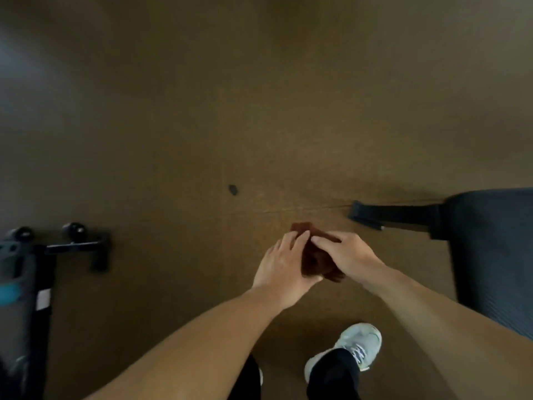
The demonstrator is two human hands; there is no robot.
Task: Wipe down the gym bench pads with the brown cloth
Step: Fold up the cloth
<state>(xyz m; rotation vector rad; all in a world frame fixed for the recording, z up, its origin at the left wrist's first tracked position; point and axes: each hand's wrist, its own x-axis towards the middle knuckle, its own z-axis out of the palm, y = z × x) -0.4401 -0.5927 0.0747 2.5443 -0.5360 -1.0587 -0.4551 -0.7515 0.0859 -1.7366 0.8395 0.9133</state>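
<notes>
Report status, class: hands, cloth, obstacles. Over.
Both hands, left hand and right hand, hold the brown cloth above the floor. Dark pad at right, untouched. Nothing in the way.

— How's the light?

— Dim and warm. The brown floor (259, 111) reads muddy, with a cooler bluish patch of light at the upper left edge and darkening towards the corners.

— Sharp?

— No. The whole picture is soft. The black equipment frame (78, 243) on the left is smeared, as is the dark pad (496, 249) on the right. The hands (314, 261) are a little crisper, yet the brown cloth (314, 255) between them is a dark blot with no texture.

— Distortion?

— Wide-angle stretch: the forearms balloon towards the bottom edge. No glare, and shadows are faint.
</notes>
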